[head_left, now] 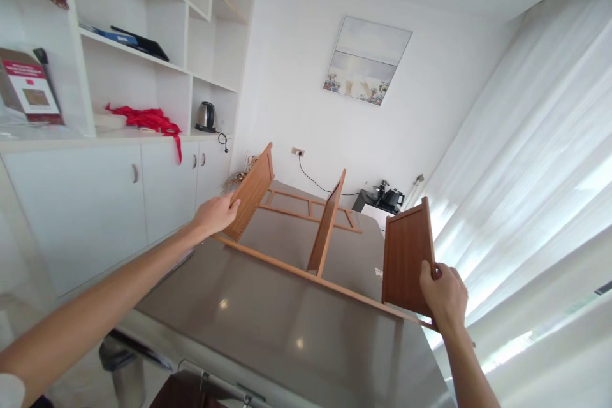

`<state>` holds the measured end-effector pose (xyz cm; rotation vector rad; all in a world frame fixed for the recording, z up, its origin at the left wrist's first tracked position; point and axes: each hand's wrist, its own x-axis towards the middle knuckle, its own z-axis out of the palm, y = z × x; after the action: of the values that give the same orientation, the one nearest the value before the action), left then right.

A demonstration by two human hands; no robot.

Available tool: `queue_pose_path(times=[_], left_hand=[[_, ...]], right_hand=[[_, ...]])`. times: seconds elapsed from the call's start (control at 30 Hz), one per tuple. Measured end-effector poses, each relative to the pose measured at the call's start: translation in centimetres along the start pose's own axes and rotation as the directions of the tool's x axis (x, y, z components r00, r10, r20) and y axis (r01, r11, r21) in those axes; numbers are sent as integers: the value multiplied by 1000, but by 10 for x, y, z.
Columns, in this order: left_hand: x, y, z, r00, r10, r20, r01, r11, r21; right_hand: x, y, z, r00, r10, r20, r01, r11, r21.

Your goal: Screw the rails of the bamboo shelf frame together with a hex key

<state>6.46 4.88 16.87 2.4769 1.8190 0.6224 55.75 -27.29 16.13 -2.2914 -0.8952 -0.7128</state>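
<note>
A partly assembled wooden shelf rack lies on the grey table (268, 296). Three brown panels stand up from its long front rail (277, 260): a left panel (253, 188), a middle panel (329, 223) and a right panel (408, 258). My left hand (215, 213) grips the near edge of the left panel. Around the outer edge of the right panel, my right hand (445, 290) is closed. Behind the panels, a ladder-like wooden frame (310, 210) lies flat on the table.
White shelving (136, 67) lines the left wall, holding red ribbon (150, 120) and a kettle (205, 116). A black stand with a second kettle (393, 197) is behind the table. White curtains (526, 140) hang at right. A bin (122, 363) stands below the table's left edge.
</note>
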Motion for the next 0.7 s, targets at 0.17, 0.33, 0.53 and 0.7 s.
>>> queue_pose_path(times=[0.17, 0.33, 0.53, 0.7], left_hand=[[-49, -14, 35, 990, -21, -140, 21, 1000, -3], [-84, -27, 81, 974, -55, -219, 46, 998, -47], [-96, -30, 109, 973, -97, -210, 71, 989, -128], [-100, -38, 113, 989, -79, -125, 44, 965, -257]], right_hand=[[-59, 10, -4, 969, 80, -233, -55, 992, 109], [-108, 18, 11, 921, 158, -355, -82, 972, 221], [-125, 29, 30, 952, 130, -277, -49, 958, 284], [-133, 34, 33, 980, 101, -171, -45, 952, 302]])
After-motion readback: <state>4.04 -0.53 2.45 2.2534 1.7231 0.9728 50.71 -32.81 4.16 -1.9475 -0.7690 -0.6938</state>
